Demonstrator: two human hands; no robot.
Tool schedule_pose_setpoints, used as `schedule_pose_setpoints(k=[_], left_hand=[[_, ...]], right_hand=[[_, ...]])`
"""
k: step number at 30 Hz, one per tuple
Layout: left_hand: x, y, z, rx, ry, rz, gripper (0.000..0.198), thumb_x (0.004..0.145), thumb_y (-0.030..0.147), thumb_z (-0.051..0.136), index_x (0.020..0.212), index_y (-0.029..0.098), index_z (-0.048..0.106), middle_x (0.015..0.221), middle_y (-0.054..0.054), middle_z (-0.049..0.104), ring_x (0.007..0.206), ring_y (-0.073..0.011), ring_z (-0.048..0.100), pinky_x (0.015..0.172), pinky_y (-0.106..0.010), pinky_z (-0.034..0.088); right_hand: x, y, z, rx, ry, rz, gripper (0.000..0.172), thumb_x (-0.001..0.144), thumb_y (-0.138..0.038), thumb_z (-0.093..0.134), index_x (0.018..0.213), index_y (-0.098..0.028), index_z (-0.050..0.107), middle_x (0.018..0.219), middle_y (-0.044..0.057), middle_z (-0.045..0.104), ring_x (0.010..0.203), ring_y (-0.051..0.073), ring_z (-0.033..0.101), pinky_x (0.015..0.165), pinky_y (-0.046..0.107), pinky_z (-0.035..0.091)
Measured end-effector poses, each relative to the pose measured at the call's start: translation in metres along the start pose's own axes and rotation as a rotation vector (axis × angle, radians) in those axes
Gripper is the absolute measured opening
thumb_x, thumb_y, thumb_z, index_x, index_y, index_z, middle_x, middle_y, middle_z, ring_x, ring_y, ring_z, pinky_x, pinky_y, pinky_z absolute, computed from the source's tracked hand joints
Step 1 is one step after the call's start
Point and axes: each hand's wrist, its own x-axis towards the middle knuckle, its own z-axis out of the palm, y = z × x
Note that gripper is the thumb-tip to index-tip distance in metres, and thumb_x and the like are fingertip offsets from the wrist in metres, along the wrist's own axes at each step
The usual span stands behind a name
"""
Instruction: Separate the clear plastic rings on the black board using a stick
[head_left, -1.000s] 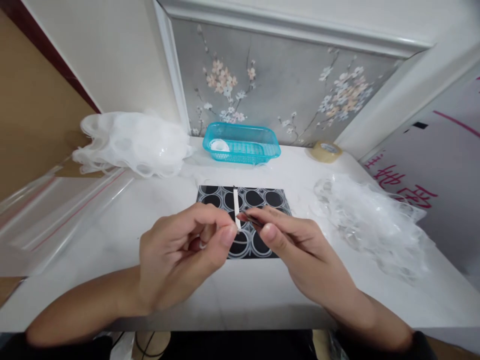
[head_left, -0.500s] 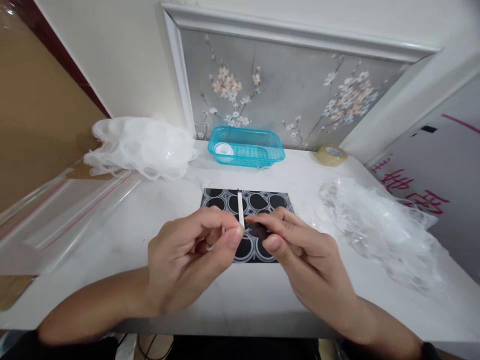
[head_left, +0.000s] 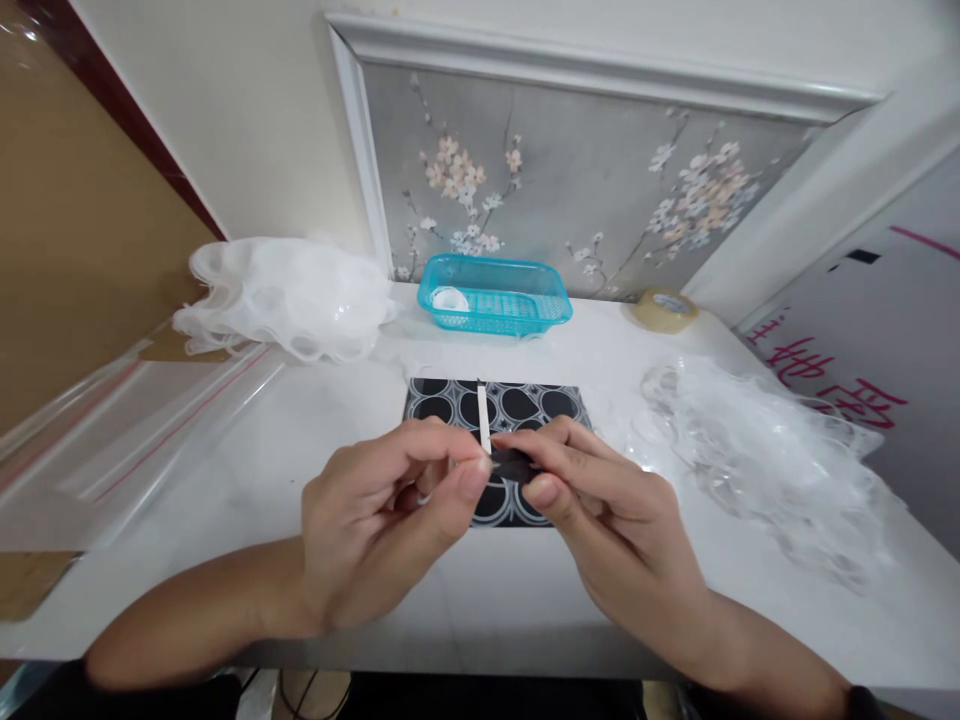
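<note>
My right hand (head_left: pixel 622 510) pinches a small dark, thin piece (head_left: pixel 514 465) between thumb and fingers. My left hand (head_left: pixel 397 510) is closed, its thumb and forefinger pressed together at the left end of that piece; what lies between these fingertips is too small to make out. Below both hands is a black sheet (head_left: pixel 525 405) printed with grey-white rings, flat on the white table. A narrow white strip (head_left: pixel 484 410) shows over the sheet, running from its far edge toward my fingertips; its near end is hidden.
A blue plastic basket (head_left: pixel 495 290) holding a white roll stands at the back. Piles of clear plastic ring sheets lie at the left (head_left: pixel 292 295) and right (head_left: pixel 780 470). A tape roll (head_left: pixel 664 310) sits back right, clear plastic bags (head_left: pixel 142 430) at left. A framed panel (head_left: pixel 600 160) borders the table.
The gap between my left fingertips and the dark piece has closed, so they now meet. The view has shifted slightly; the things on the table stay put.
</note>
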Motion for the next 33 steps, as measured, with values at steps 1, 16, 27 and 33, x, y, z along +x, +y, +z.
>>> schedule_pose_setpoints(k=[1, 16, 27, 33], left_hand=[[0.0000, 0.0003, -0.0001, 0.002, -0.001, -0.010, 0.007, 0.090, 0.022, 0.056, 0.086, 0.021, 0.062, 0.063, 0.001, 0.059, 0.059, -0.0110, 0.056, 0.053, -0.022, 0.045], [-0.0006, -0.0019, -0.0013, -0.053, -0.021, 0.032, 0.008, 0.091, 0.022, 0.054, 0.091, 0.022, 0.062, 0.056, 0.004, 0.049, 0.045, -0.0070, 0.036, 0.045, -0.019, 0.036], [-0.0004, -0.0029, -0.0010, -0.065, -0.032, 0.072, 0.008, 0.093, 0.021, 0.052, 0.095, 0.023, 0.060, 0.056, 0.006, 0.041, 0.046, -0.0058, 0.034, 0.041, -0.018, 0.030], [-0.0029, -0.0019, 0.0001, 0.045, 0.043, 0.026, 0.007, 0.091, 0.017, 0.054, 0.092, 0.022, 0.058, 0.052, 0.007, 0.040, 0.042, -0.0054, 0.035, 0.040, -0.017, 0.031]], right_hand=[[0.0000, -0.0001, 0.0000, -0.004, 0.001, -0.003, 0.027, 0.091, -0.022, 0.056, 0.114, -0.028, 0.067, 0.080, 0.002, 0.059, 0.070, 0.012, 0.052, 0.058, 0.026, 0.047], [-0.0001, 0.0013, 0.0018, 0.053, -0.012, 0.000, 0.025, 0.091, -0.020, 0.055, 0.112, -0.025, 0.068, 0.080, 0.001, 0.057, 0.071, 0.009, 0.052, 0.058, 0.022, 0.046], [-0.0008, 0.0010, 0.0026, 0.040, 0.000, 0.013, 0.026, 0.091, -0.022, 0.055, 0.114, -0.027, 0.067, 0.081, 0.000, 0.057, 0.069, 0.009, 0.051, 0.058, 0.022, 0.044], [-0.0016, 0.0014, 0.0005, 0.006, 0.026, 0.035, 0.028, 0.092, -0.023, 0.055, 0.116, -0.031, 0.066, 0.077, -0.002, 0.055, 0.065, 0.008, 0.049, 0.056, 0.021, 0.043]])
